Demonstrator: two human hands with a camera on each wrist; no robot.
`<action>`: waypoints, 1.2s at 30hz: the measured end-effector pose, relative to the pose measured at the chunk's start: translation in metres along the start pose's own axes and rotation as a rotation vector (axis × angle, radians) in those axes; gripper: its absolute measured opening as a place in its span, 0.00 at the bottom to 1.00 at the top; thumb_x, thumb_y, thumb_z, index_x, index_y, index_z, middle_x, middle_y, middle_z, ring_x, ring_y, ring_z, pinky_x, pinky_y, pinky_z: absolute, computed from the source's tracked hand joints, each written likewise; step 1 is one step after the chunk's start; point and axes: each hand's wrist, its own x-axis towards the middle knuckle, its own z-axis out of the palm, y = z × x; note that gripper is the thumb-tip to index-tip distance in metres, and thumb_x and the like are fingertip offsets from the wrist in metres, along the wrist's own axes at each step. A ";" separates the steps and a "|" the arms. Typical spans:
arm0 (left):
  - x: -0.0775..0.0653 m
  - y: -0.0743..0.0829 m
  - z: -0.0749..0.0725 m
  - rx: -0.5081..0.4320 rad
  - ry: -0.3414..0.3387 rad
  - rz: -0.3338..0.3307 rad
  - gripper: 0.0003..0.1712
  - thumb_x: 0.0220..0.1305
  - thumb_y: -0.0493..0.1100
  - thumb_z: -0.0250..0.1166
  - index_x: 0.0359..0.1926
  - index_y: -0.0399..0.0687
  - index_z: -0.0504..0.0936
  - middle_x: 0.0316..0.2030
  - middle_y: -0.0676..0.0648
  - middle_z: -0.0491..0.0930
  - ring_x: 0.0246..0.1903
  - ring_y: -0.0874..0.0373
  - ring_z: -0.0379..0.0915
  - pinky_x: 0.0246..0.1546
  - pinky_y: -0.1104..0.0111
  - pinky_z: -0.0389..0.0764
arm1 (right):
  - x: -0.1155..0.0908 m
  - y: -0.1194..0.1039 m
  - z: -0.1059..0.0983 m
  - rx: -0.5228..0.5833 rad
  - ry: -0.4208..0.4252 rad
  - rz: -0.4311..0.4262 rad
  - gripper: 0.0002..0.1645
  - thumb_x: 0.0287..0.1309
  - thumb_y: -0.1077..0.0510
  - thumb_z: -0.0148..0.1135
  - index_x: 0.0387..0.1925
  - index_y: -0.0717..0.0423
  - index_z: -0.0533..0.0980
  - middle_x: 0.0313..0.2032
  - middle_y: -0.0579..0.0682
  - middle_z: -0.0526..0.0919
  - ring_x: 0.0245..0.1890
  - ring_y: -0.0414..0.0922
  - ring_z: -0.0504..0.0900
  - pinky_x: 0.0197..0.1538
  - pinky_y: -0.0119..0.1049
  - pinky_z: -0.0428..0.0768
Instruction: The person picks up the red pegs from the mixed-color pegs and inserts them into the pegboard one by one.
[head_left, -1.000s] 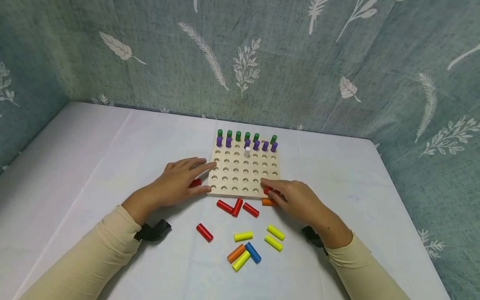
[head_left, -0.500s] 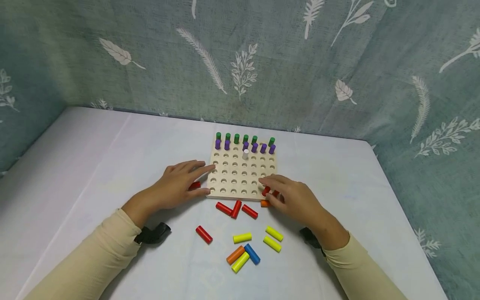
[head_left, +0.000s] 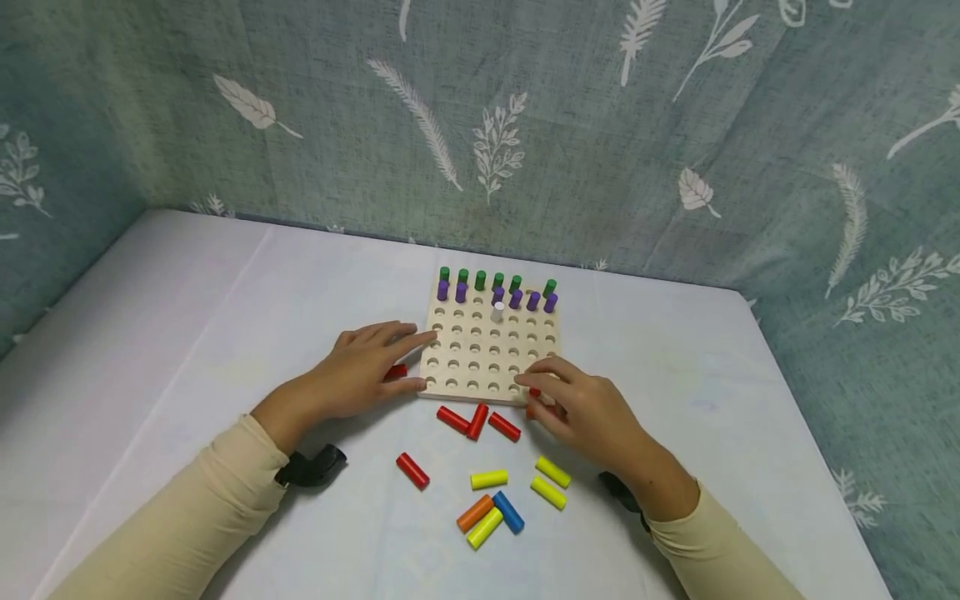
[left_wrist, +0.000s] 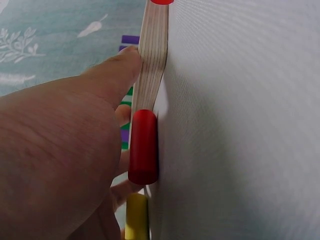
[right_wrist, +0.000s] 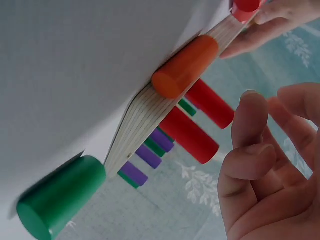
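Right hand (head_left: 596, 417) over the near right corner of the wooden board (head_left: 465, 354), thumb and fingers bent but apart, with nothing held. Two standing red pegs (right_wrist: 190, 135) occupy holes at this corner, just beside the fingertips. Their long axes are parallel and upright, at right angles to the board's face, with the free ends pointing up from the table; in the tilted right wrist view these ends point down and to the right. An orange peg (right_wrist: 185, 67) lies at the near edge, its long axis along that edge. A green peg (right_wrist: 62, 197) lies on its side just beyond the corner.

Left hand (head_left: 356, 375) at the board's left side, fingers spread, index finger and thumb touching the edge. A red peg (left_wrist: 143, 147) lies on the table (head_left: 255, 533) beneath this hand.

At the far side, a row of green pegs (head_left: 480, 281) and a row of purple pegs (head_left: 461, 292) stand upright, with a white peg (head_left: 497, 312) in front.

Compared with half a second earlier, the right thumb and fingertips lie closer to the near edge and slightly farther left. The orange peg, then plain in the head view, is now mostly covered by the thumb. The left hand keeps its place, and the loose pegs in the foreground retain their arrangement.
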 end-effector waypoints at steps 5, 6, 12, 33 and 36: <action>0.001 0.000 0.003 0.005 0.018 0.005 0.43 0.65 0.63 0.64 0.77 0.67 0.59 0.73 0.42 0.62 0.74 0.38 0.53 0.68 0.38 0.56 | -0.002 -0.004 0.003 0.008 -0.010 -0.015 0.20 0.55 0.58 0.74 0.51 0.48 0.84 0.46 0.47 0.84 0.23 0.33 0.71 0.28 0.21 0.74; 0.001 0.000 0.004 0.003 0.015 0.005 0.43 0.64 0.63 0.64 0.77 0.67 0.59 0.73 0.41 0.62 0.74 0.37 0.53 0.67 0.38 0.56 | -0.003 -0.004 0.004 0.011 -0.020 -0.018 0.20 0.55 0.58 0.74 0.51 0.48 0.84 0.46 0.47 0.84 0.23 0.33 0.71 0.29 0.21 0.74; 0.001 0.000 0.003 -0.001 0.006 0.007 0.44 0.64 0.64 0.64 0.77 0.67 0.58 0.74 0.41 0.61 0.74 0.38 0.52 0.68 0.38 0.55 | -0.003 -0.006 0.004 0.030 -0.074 -0.032 0.20 0.56 0.58 0.74 0.51 0.47 0.84 0.45 0.45 0.85 0.26 0.33 0.75 0.32 0.21 0.77; -0.001 0.001 0.001 -0.009 -0.006 0.001 0.43 0.65 0.63 0.64 0.77 0.66 0.59 0.74 0.41 0.61 0.74 0.38 0.52 0.68 0.38 0.55 | -0.002 -0.010 0.005 0.072 -0.370 0.074 0.24 0.61 0.49 0.70 0.58 0.42 0.81 0.50 0.42 0.85 0.42 0.36 0.80 0.47 0.34 0.82; -0.001 0.000 0.001 -0.006 0.003 0.006 0.43 0.65 0.63 0.63 0.77 0.66 0.58 0.74 0.41 0.61 0.74 0.38 0.52 0.68 0.39 0.55 | -0.001 -0.010 0.006 0.069 -0.373 0.079 0.24 0.59 0.49 0.71 0.58 0.42 0.81 0.51 0.42 0.85 0.43 0.37 0.81 0.48 0.35 0.83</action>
